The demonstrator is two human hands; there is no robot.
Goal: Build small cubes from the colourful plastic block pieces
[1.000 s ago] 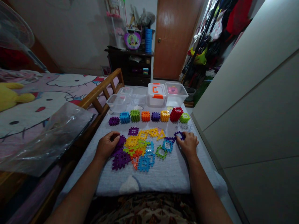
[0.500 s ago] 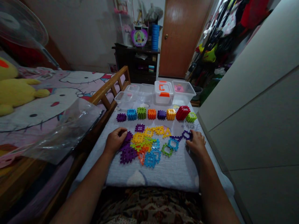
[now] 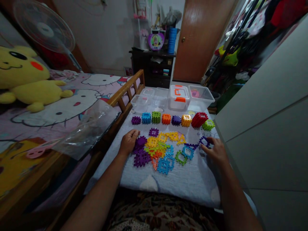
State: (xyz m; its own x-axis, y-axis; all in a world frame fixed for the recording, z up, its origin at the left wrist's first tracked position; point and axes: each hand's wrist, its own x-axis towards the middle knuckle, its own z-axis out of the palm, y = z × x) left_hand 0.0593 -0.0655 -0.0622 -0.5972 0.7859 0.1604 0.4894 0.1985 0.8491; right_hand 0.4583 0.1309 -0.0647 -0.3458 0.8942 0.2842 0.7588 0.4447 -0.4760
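At the right side of the cloth-covered table, my right hand (image 3: 215, 150) pinches a dark purple frame-shaped building block (image 3: 203, 141) between thumb and fingers. My left hand (image 3: 129, 141) rests at the left with curled fingers, beside the purple building blocks (image 3: 142, 158); whatever is in those fingers is hidden. Between the hands lies a loose spread of notched plastic pieces: yellow blocks (image 3: 152, 141), blue blocks (image 3: 163, 166), an orange triangle (image 3: 154, 163) and a green frame block (image 3: 181, 157). A blue window block (image 3: 188, 152) lies near the right hand.
Behind the loose pieces runs a row of colour-sorted stacks, including a red stack (image 3: 199, 119) and an orange stack (image 3: 166, 119). Clear plastic boxes (image 3: 201, 99) and a lidded box (image 3: 179, 100) stand farther back. A wooden bed rail (image 3: 125, 88) borders the left, a pale cabinet (image 3: 269, 122) the right.
The view has swung left, shifting everything rightward in the picture. My right hand has drawn the dark purple frame block slightly away from its neighbours. The left hand's fingers have closed together.
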